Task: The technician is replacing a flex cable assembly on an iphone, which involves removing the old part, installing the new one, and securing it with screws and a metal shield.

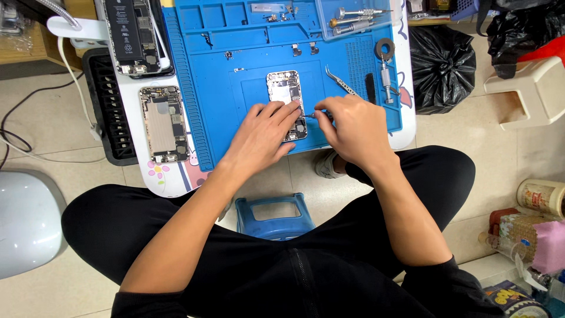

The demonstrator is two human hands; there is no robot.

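An opened smartphone chassis with bare circuit boards and metal shields (287, 101) lies in the middle of a blue silicone repair mat (247, 53) on the small white counter (147, 171). The left hand (262, 134) rests flat over the near left part of the chassis, fingers spread and pressing it down. The right hand (352, 126) is just right of the chassis, fingers pinched shut around a thin metal tool (309, 115) whose tip touches the chassis's right edge.

On the mat to the right lie silver curved tweezers (340, 81), a black brush-like tool (371, 88) and a short steel screwdriver (385, 76). At the far right edge a clear plastic tray (353, 17) holds more screwdrivers. Left of the mat, a second opened phone body with a silver plate (163, 123) lies on the counter, and farther away a third opened phone with a black battery (132, 35). A blue plastic stool (273, 217) stands on the floor between the person's knees.
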